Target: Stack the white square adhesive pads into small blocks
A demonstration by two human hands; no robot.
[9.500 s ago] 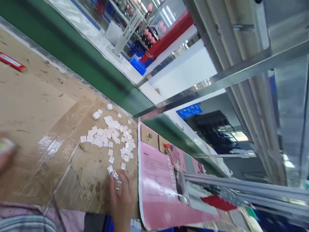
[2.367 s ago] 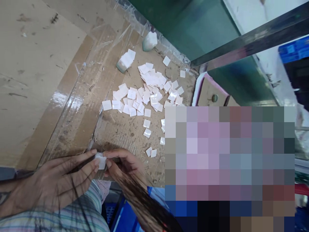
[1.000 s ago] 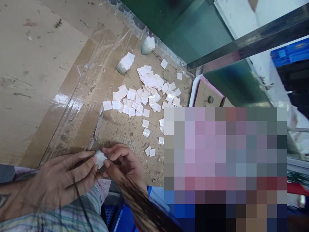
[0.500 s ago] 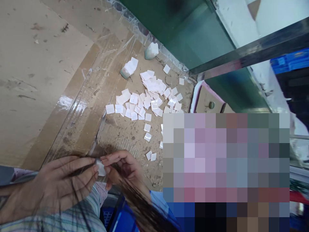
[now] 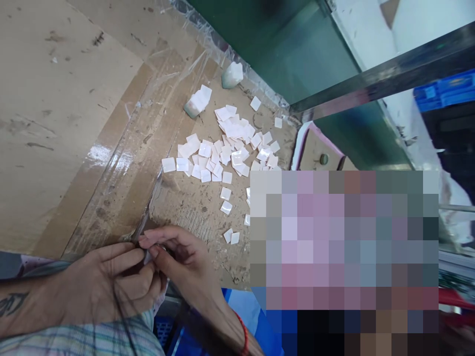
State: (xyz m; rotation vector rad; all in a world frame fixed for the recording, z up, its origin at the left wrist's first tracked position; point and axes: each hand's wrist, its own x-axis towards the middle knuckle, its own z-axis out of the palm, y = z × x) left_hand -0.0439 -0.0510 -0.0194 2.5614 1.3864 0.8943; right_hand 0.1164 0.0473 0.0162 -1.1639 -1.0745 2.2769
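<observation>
left hand (image 5: 107, 289), right hand (image 5: 181, 254): narrow, pinching white piece (image 5: 148, 256) | white squares (image 5: 211, 160) on taped cardboard (image 5: 77, 128) | forearm tattoo (image 5: 13, 304) unreadable

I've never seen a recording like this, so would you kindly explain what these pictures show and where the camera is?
These pictures come from one camera worn on a person's head, looking forward and down, so no machine is involved. The person's left hand and right hand meet near the bottom of the view, and they appear to pinch a small pale piece that the fingers mostly hide. In front of the hands is a taped cardboard surface, with many small white squares scattered on it. The blurred block at the lower right hides that part of the scene, so I cannot say what lies there.
</observation>
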